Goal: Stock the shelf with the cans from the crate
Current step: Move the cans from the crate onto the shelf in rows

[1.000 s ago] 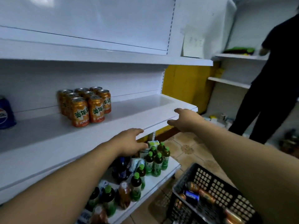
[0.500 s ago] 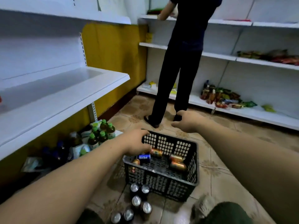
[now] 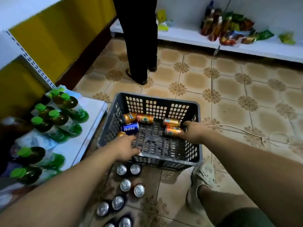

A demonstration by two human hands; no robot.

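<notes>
A dark plastic crate [image 3: 193,154] stands on the tiled floor. Inside lie several orange cans and one blue Pepsi can [image 3: 130,127]. My right hand [image 3: 194,132] reaches in at the right side, its fingers curled round the end of the nearer orange can [image 3: 173,131]; a second orange can [image 3: 171,122] lies just behind it. My left hand [image 3: 126,149] hangs with spread fingers over the crate's near left corner, above a partly hidden orange can [image 3: 121,134], gripping nothing. Only the white bottom shelf [image 3: 91,115] shows at the left.
Green-capped bottles [image 3: 54,122] fill the bottom shelf. Several cans [image 3: 125,185] stand upright on the floor in front of the crate. Another person's legs [image 3: 139,46] stand behind it. My shoe [image 3: 204,175] is at the crate's near right corner. A cord [image 3: 246,132] trails right.
My view swung from the upper shelf down to the crate. Both hands left the shelf edge and dropped into the crate; the right one now curls round an orange can.
</notes>
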